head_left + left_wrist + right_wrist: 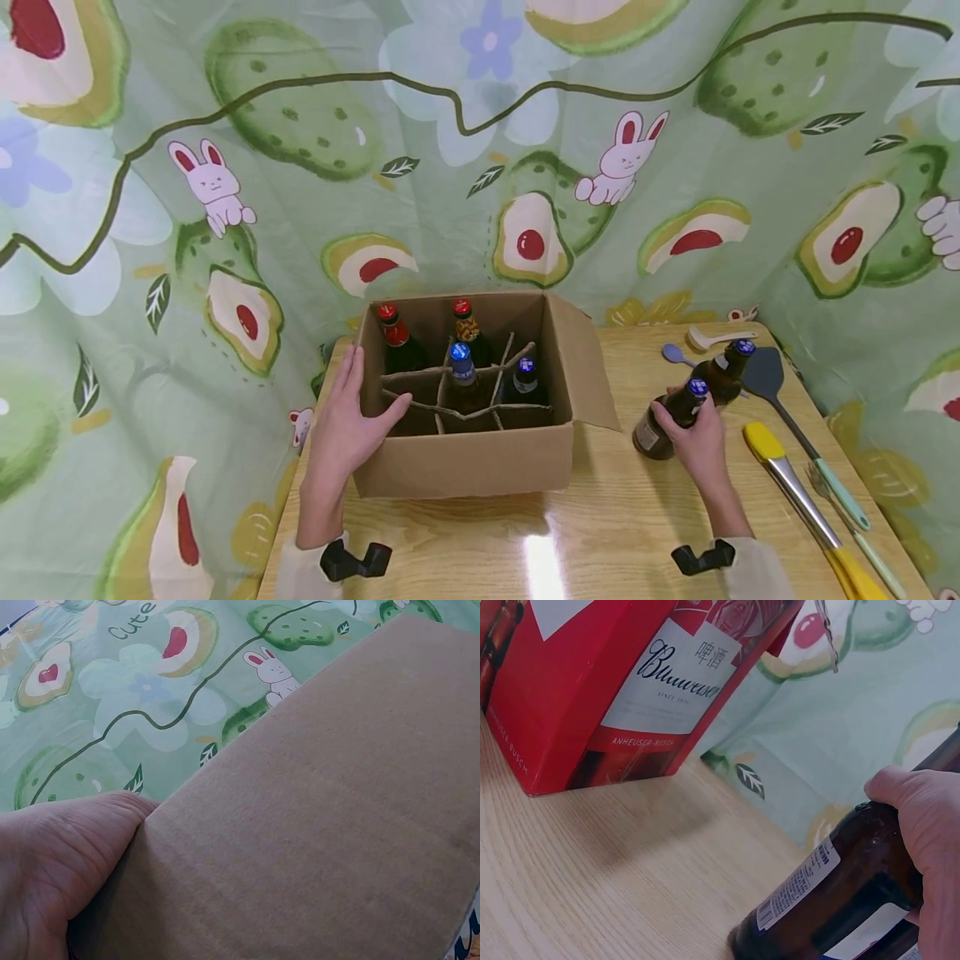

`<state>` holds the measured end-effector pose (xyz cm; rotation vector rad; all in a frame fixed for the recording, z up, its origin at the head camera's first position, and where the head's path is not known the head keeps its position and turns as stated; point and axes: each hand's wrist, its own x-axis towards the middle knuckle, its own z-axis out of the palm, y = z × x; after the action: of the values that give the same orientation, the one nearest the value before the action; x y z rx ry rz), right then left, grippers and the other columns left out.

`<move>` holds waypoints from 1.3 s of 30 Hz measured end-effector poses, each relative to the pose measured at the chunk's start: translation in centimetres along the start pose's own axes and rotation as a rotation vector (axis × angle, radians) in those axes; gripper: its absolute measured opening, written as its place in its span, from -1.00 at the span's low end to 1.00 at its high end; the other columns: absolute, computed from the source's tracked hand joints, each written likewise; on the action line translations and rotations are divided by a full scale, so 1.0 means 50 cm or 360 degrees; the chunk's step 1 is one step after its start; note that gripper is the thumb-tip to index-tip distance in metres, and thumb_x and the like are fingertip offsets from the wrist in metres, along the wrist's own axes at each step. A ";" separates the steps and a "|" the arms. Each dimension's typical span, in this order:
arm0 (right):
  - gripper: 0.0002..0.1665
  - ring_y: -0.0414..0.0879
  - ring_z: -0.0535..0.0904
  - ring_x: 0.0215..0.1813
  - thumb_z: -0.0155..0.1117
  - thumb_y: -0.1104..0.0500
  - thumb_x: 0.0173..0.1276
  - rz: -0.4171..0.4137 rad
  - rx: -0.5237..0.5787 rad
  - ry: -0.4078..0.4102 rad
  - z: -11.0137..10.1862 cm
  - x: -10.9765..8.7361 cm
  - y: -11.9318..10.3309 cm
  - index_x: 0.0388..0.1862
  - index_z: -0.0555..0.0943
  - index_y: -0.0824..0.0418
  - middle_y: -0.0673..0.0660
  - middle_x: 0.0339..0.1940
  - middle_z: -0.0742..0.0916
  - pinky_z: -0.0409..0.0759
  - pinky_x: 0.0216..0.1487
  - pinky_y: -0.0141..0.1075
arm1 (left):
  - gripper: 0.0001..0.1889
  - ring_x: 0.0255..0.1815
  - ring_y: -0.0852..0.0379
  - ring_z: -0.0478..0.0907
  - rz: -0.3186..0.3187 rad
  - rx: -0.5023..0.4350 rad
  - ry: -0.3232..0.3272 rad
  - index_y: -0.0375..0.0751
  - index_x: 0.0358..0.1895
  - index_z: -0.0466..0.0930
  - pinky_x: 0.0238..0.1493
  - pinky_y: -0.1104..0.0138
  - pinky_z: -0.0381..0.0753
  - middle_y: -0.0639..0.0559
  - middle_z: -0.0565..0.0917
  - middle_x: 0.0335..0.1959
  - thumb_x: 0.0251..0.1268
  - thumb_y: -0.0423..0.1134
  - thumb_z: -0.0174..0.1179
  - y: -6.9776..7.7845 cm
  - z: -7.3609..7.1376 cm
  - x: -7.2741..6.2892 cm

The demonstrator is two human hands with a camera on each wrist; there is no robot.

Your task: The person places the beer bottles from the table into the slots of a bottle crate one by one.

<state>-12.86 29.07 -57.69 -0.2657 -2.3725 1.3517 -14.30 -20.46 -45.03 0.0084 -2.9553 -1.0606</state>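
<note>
A cardboard bottle carton (480, 462) with dividers stands in the middle of the table. My left hand (358, 417) grips its left wall, fingers along the outside and thumb over the rim; brown cardboard fills the left wrist view beside that hand (67, 862). Inside are red-capped bottles (397, 332) and blue-capped bottles (462, 367). To the carton's right, my right hand (701, 437) holds a brown beer bottle (660, 433) with a blue cap, tilted. The right wrist view shows its label (799, 885). Another brown bottle (720, 375) stands just behind it.
An open flap (588, 362) sticks out from the carton's right side. A red printed side (562, 742) shows in the right wrist view. Utensils lie at the right: a white ladle (720, 337), a dark spatula (765, 372), yellow-tipped tongs (795, 483) and a fork (855, 533). Patterned cloth hangs behind.
</note>
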 end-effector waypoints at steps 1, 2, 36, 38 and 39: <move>-0.53 -0.53 0.49 -0.06 0.48 0.30 0.36 -0.0004 0.0006 0.0000 0.001 -0.001 0.001 0.16 0.52 0.40 0.30 0.07 0.70 0.40 -0.05 -0.68 | 0.14 0.74 -0.20 -0.16 -0.0003 -0.0002 -0.0001 0.05 0.74 -0.23 0.54 -0.29 0.12 0.03 -0.20 0.76 0.32 0.41 0.22 -0.001 0.000 0.000; -0.53 -0.53 0.49 -0.06 0.48 0.30 0.37 -0.0007 0.0008 0.0000 0.001 -0.001 0.002 0.16 0.52 0.40 0.30 0.07 0.70 0.41 -0.06 -0.69 | 0.14 0.74 -0.20 -0.16 -0.0005 -0.0002 0.0000 0.06 0.74 -0.24 0.54 -0.29 0.12 0.03 -0.20 0.76 0.32 0.41 0.22 -0.002 0.001 0.000; -0.65 -0.42 0.42 -0.68 0.74 0.20 0.00 -0.0130 -0.0087 0.0449 -0.035 -0.018 -0.094 -0.53 0.68 0.35 -0.09 -0.70 0.64 0.36 -0.59 -0.57 | 0.14 0.73 -0.20 -0.14 0.0032 -0.0036 0.0019 0.06 0.74 -0.21 0.54 -0.29 0.15 0.04 -0.19 0.76 0.31 0.43 0.23 -0.007 0.005 0.001; -0.66 -0.40 0.41 -0.70 0.74 0.22 0.00 -0.0179 -0.0045 0.0456 -0.050 -0.007 -0.129 -0.53 0.68 0.36 -0.22 -0.70 0.61 0.33 -0.62 -0.56 | 0.14 0.73 -0.20 -0.14 0.0032 -0.0037 0.0019 0.06 0.74 -0.21 0.54 -0.29 0.15 0.07 -0.20 0.76 0.30 0.43 0.23 -0.006 0.005 0.002; -0.68 -0.40 0.40 -0.70 0.73 0.24 0.00 -0.0209 -0.0025 0.0467 -0.058 -0.002 -0.147 -0.53 0.69 0.36 -0.29 -0.70 0.59 0.30 -0.62 -0.55 | 0.14 0.73 -0.21 -0.14 0.0034 -0.0037 0.0019 0.06 0.74 -0.21 0.54 -0.29 0.14 0.08 -0.21 0.76 0.30 0.43 0.24 -0.005 0.004 0.002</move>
<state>-11.30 27.52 -50.10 -0.2858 -2.1184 1.1479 -14.42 -20.54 -45.36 -0.0166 -2.9254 -1.0883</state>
